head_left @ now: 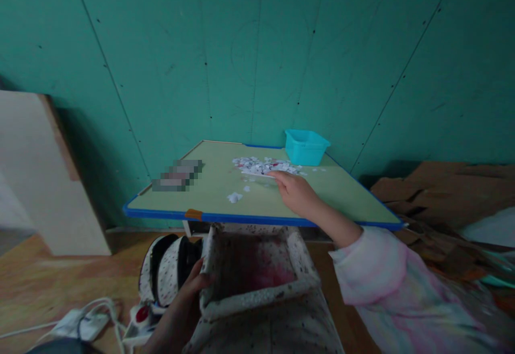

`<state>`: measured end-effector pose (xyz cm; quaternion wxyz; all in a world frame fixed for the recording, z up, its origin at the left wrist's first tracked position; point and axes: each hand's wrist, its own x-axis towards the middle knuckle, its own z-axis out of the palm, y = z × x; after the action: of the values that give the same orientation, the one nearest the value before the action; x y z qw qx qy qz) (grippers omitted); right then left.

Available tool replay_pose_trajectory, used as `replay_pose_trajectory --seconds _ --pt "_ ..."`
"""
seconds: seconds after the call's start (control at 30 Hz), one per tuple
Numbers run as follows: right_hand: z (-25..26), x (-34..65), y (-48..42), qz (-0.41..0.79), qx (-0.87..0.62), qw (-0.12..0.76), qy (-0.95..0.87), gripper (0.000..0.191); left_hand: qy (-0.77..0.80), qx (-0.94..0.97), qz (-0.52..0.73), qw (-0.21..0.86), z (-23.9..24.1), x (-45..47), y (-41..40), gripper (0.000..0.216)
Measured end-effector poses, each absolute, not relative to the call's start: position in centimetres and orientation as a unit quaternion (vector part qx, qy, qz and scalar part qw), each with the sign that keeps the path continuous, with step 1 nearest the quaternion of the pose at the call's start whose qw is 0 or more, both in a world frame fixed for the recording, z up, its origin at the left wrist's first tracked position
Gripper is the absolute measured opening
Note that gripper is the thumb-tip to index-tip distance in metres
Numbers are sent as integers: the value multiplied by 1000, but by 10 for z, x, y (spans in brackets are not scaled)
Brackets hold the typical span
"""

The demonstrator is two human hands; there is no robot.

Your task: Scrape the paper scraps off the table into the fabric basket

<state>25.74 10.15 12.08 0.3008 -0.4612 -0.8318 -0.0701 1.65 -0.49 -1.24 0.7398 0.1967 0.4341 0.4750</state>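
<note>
My right hand (296, 192) reaches over the table and pinches the edge of a thin, flat white piece (256, 172), perhaps card or paper. It lies low against the near side of a heap of small white paper scraps (277, 165), some with red marks. A few loose scraps (234, 197) are nearer the front edge. Below that edge, my left hand (192, 288) is closed on the left rim of an open-topped, white speckled bag (261, 299) with a rolled rim. Pink tones show inside the bag; its contents cannot be made out.
The pale table (201, 201) has blue-taped edges and stands against a green wall (249, 48). A turquoise basket (306, 149) sits at its back right, a blurred-out item (177, 176) at left. A power strip (80, 324) with cables lies on the floor; cardboard (442, 193) is piled right.
</note>
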Motion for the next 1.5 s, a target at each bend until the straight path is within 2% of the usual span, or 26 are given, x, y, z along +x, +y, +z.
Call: replay_pose_trajectory --seconds 0.2,0.37,0.67,1.03,1.27,1.5 --pt "126 242 123 -81 -478 222 -846 43 424 194 472 748 -15 15 -3 62" --pt "127 229 120 -90 -466 200 -857 46 422 197 467 752 -21 14 -2 61" --pt "129 221 107 -64 -443 198 -872 43 437 188 476 739 -25 15 -2 62" --pt "142 231 99 -56 -440 267 -856 40 435 216 475 734 -19 14 -2 51" --pt "138 234 96 -47 -452 240 -858 37 431 194 467 747 -27 11 1 66" --pt "136 237 98 -55 -472 233 -849 39 439 194 486 731 -11 18 -3 60"
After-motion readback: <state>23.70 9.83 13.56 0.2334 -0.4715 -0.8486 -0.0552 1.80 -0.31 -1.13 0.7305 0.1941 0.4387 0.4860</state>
